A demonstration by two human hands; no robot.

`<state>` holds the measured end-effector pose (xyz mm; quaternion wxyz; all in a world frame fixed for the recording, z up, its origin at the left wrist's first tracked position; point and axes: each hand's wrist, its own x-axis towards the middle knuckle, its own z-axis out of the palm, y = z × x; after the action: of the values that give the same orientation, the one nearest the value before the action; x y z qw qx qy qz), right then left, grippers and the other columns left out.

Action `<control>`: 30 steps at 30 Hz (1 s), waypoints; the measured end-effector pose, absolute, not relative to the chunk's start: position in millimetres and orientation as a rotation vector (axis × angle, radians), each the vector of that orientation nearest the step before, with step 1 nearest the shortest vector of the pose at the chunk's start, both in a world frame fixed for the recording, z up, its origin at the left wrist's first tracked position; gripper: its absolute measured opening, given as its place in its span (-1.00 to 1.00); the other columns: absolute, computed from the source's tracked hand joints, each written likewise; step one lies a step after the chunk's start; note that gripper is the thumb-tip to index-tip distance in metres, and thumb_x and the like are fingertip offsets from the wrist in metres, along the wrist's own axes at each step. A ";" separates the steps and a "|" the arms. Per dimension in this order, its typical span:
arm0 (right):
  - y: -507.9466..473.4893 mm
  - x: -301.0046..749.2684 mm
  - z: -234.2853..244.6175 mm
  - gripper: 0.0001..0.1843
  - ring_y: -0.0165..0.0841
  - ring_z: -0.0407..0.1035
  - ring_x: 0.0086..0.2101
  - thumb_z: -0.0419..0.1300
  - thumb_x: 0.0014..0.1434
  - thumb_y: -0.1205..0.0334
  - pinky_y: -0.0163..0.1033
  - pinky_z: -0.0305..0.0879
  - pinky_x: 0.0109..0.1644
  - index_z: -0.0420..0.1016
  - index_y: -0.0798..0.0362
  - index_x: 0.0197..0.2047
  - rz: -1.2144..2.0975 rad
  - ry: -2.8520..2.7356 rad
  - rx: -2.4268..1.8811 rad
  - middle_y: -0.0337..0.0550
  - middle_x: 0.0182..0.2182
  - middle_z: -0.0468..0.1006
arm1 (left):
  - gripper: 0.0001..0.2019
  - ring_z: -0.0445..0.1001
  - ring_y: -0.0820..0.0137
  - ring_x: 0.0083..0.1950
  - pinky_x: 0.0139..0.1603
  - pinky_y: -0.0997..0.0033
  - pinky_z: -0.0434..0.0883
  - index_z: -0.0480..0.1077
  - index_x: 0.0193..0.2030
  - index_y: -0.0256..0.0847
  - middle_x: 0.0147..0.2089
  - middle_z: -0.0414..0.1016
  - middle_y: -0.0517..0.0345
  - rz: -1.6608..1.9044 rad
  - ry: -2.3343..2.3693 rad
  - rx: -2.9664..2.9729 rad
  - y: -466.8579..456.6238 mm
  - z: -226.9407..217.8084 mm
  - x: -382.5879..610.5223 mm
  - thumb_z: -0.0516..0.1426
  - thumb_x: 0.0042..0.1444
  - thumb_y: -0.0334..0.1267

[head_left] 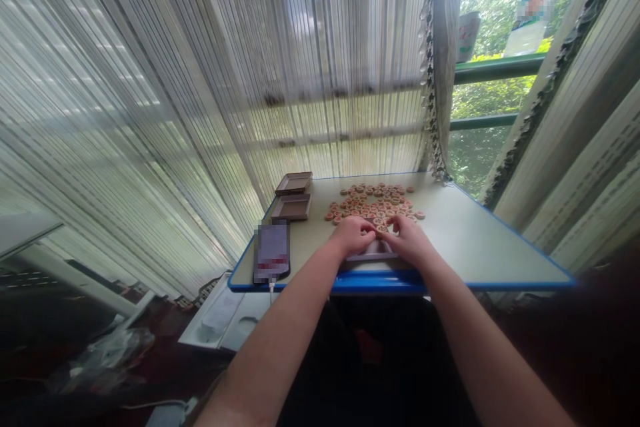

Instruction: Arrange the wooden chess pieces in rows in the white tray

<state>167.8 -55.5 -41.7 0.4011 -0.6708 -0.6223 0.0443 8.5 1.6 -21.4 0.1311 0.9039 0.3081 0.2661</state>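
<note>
Several small round wooden discs (376, 203) lie scattered on the far half of a pale table with a blue edge (480, 240). My left hand (353, 235) and my right hand (409, 239) rest side by side at the near edge of the pile. Both have their fingers curled together and pinch a disc (381, 227) between them. Under my wrists lies a flat greyish thing (370, 256), mostly hidden.
Two brown shallow trays (293, 195) sit at the table's far left. A phone (271, 251) on a cable lies at the near left corner. Striped curtains hang behind and to the right, with a green window rail (495, 68). A white box (223, 315) sits on the floor.
</note>
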 end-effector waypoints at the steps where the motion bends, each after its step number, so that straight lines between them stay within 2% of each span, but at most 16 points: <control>1: -55.8 167.7 -41.3 -0.74 -0.31 0.29 -0.41 0.18 -0.07 0.08 -0.25 0.18 -0.36 0.38 0.08 -0.34 0.117 -1.579 -1.698 -0.15 -0.46 0.40 | -0.79 0.43 0.39 -0.23 -0.16 0.44 0.37 0.54 -0.28 -0.18 -0.29 0.52 0.15 0.775 0.903 2.617 1.6 -21.4 8.5 0.09 -0.01 -0.25; 7: -56.0 167.7 -40.9 -0.80 -0.31 0.30 -0.37 0.16 -0.04 0.12 -0.25 0.19 -0.33 0.41 0.07 -0.37 0.105 -1.617 -1.683 -0.13 -0.44 0.43 | -0.77 0.43 0.40 -0.25 -0.17 0.46 0.38 0.52 -0.24 -0.19 -0.25 0.50 0.13 0.758 0.924 2.599 0.0 -19.7 8.9 0.10 -0.02 -0.25; 19: -57.4 168.3 -39.9 -0.76 -0.31 0.29 -0.32 0.15 -0.02 0.10 -0.25 0.19 -0.24 0.42 0.09 -0.32 0.129 -1.634 -1.669 -0.12 -0.37 0.43 | -0.78 0.44 0.39 -0.20 -0.10 0.45 0.36 0.53 -0.26 -0.17 -0.26 0.53 0.16 0.780 0.919 2.593 3.6 -22.3 8.8 0.08 0.00 -0.25; 25: -54.5 168.8 -43.7 -0.77 -0.32 0.28 -0.33 0.14 -0.02 0.09 -0.25 0.17 -0.23 0.41 0.07 -0.34 0.096 -1.630 -1.679 -0.15 -0.41 0.40 | -0.77 0.46 0.40 -0.15 -0.02 0.44 0.35 0.53 -0.30 -0.18 -0.24 0.55 0.16 0.949 1.094 2.477 10.8 -22.0 7.8 0.05 -0.01 -0.39; 30: -53.4 168.3 -43.8 -0.79 -0.32 0.28 -0.32 0.15 -0.04 0.14 -0.26 0.16 -0.21 0.41 0.08 -0.33 0.107 -1.641 -1.698 -0.15 -0.39 0.41 | -0.69 0.43 0.36 -0.05 0.06 0.41 0.33 0.50 -0.17 -0.27 -0.10 0.52 0.05 1.080 1.295 2.336 17.6 -24.5 5.4 0.02 -0.01 -0.47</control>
<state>168.3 -53.4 -43.8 0.3794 -0.6646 -0.6423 0.0421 5.4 17.6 -24.5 0.1301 0.8040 0.4457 0.3716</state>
